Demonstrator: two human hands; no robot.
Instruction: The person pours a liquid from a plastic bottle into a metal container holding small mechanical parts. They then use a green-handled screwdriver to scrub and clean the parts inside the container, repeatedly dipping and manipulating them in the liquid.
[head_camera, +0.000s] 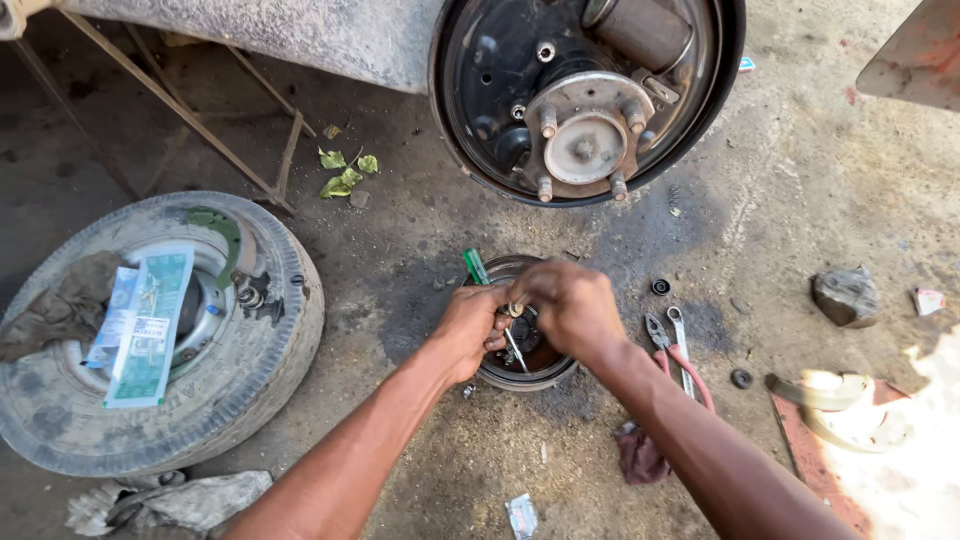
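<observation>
1. Hands cover most of what we want to see: the round, dark, rusty metal brake drum (524, 372) lies on the dusty concrete floor (420, 240) below the bare wheel hub with studs (585, 145), and only its near rim and a slice of its inside show.
2. We cannot make out the small pale part (515, 310) pinched between the two hands; it is mostly hidden by fingers.
3. A thin metal rod (515, 350) slants down from the hands into the drum; we cannot tell which hand grips it.
4. Our left hand (470, 325) is curled, fingers pressed together on the small part, with a green-handled tool (475, 266) sticking up behind it; whether the hand touches that tool is unclear.
5. Our right hand (572, 305) is bent over the drum, fingertips closed against the same small part.
6. Red-handled pliers (668, 350) and a silver spanner (680, 335) lie just beside the drum on the right, partly covered by the right forearm.
7. A worn tyre on its wheel (160, 335) lies well apart on the left, carrying folded green-and-white paper packets (150, 325).
</observation>
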